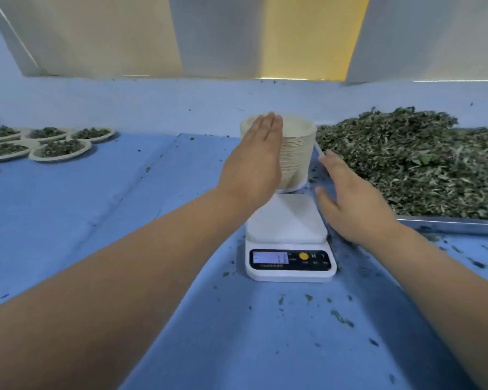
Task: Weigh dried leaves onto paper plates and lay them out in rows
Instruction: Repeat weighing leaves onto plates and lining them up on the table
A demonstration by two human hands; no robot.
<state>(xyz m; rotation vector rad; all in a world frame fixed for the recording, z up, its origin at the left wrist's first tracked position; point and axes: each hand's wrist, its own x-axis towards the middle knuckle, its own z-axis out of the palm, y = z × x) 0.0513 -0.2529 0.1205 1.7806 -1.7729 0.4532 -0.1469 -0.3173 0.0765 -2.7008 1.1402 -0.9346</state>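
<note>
fig. both hands flank the plate supply behind the scale, with no portion on the scale yet.
nearest, loose leaf scraps [341, 319] dot the blue table cover [96, 220]; the scale [289, 243] faces the person, display lit but unreadable, with no plate on its platform. the left hand [254, 161] lies flat, fingers straight, against the left side of the stack of paper plates [296, 153], probably to steady it. the right hand [352, 204] is spread and holds nothing, just beside the scale; blur hides whether it touches the stack. the dried leaves [406, 164] are heaped in a metal tray [448, 224] on the right, within easy reach. filled plates [59, 149] lie in rows at the far left, well apart from the weighing.
</note>
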